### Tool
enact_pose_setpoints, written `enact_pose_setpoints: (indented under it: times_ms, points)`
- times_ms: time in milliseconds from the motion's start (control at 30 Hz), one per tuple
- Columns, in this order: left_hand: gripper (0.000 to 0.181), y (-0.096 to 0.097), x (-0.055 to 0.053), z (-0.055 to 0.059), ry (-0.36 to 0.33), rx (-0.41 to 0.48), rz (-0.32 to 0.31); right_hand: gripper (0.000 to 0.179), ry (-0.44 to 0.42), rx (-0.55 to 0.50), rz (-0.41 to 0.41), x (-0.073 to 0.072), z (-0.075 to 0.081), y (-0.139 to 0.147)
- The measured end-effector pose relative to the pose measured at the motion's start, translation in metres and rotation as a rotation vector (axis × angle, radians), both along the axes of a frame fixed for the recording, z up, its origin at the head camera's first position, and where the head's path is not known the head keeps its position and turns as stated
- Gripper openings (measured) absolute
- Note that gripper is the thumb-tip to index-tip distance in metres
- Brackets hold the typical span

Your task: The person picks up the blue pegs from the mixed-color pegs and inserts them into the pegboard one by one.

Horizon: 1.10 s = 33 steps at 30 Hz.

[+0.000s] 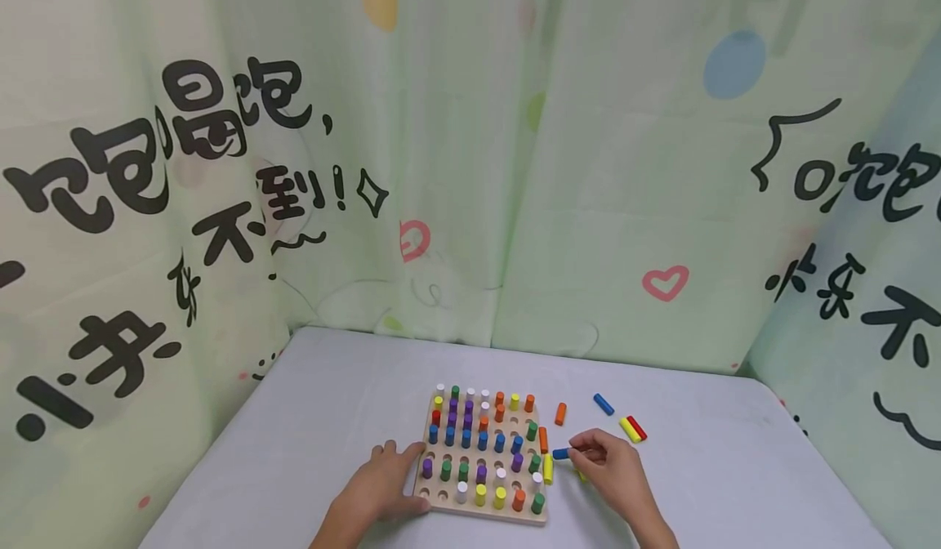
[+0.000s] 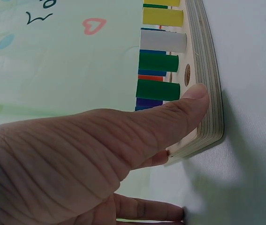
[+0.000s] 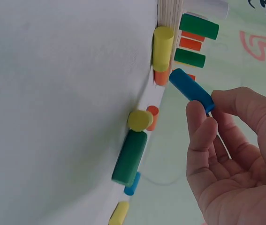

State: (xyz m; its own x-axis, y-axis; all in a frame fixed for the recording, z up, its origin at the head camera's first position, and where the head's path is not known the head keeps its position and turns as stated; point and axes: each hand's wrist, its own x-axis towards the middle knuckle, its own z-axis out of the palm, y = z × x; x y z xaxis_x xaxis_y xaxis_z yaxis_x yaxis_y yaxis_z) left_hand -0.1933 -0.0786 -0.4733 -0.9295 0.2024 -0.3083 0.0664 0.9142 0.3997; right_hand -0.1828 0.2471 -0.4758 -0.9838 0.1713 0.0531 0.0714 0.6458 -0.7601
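My right hand (image 1: pixel 610 461) pinches one end of a blue peg (image 3: pixel 191 89) between thumb and fingers, just off the board's right side. The peg's free end points toward the wooden pegboard (image 1: pixel 470 514). Rows of coloured pegs stand upright in that board, including a row of blue pegs (image 1: pixel 466 438); some holes hold no peg. At the board's left front corner rests my left hand (image 1: pixel 378 484). Its thumb (image 2: pixel 196 98) presses the front edge, and a fingertip touches the left side. The other left fingers stretch out apart from the board.
Right of the board lie loose pegs: a yellow one (image 1: pixel 548 469) and an orange one (image 1: pixel 543 439) beside its edge, another orange peg (image 1: pixel 561 413), a blue one (image 1: pixel 604 404), and a yellow-red pair. A green peg (image 3: pixel 129 158) lies near the right hand. A printed curtain (image 1: pixel 588 206) surrounds the white table.
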Motion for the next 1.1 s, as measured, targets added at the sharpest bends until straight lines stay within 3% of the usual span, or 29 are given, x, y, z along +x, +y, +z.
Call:
enact_pose_setpoints:
  times_ms: [533,1100]
  points:
    - [0.074,0.001,-0.001,0.003,-0.013,0.001,0.011,0.010,0.050,0.015,0.054,-0.011,0.003,-0.026]
    - [0.075,0.001,-0.001,-0.001,-0.019,0.007,0.023,0.011,0.026,0.094,0.089,-0.016,0.003,-0.037]
